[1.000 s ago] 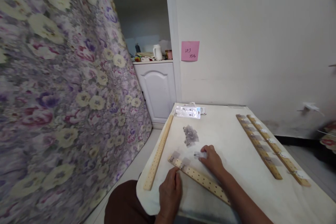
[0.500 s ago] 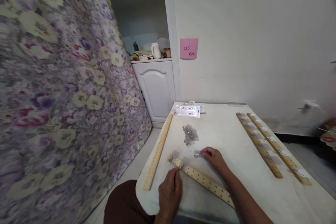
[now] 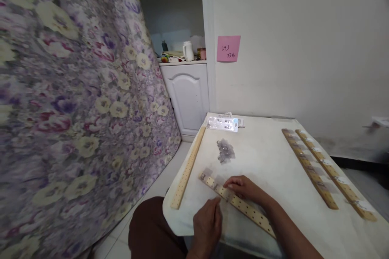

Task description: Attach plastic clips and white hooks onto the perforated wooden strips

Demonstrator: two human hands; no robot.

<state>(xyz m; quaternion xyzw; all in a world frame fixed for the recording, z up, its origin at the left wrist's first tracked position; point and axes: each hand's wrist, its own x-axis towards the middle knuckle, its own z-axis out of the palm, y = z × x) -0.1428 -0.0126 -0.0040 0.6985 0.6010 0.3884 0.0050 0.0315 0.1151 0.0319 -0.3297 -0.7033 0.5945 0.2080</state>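
A perforated wooden strip (image 3: 243,207) lies slanted across the near part of the white-covered table (image 3: 267,158). My right hand (image 3: 244,188) rests on its upper part with fingers pinched at the strip, close to small clear packets (image 3: 209,176) fixed at its far end. What the fingertips hold is too small to name. My left hand (image 3: 207,226) sits at the strip's near edge, fingers curled, the thumb by the wood. A small heap of clear packets with metal pieces (image 3: 225,151) lies just beyond the hands.
Another perforated strip (image 3: 188,168) lies along the table's left edge. Two strips carrying packets (image 3: 326,174) lie at the right. A clear blister pack (image 3: 223,123) sits at the far edge. A flowered mattress (image 3: 75,101) leans at left. White cabinet (image 3: 188,95) behind, pink note (image 3: 228,48) on wall.
My right hand has drawn back from the table surface beside the heap onto the wooden strip. The view has shifted slightly; the left hand stays at the strip's near edge.
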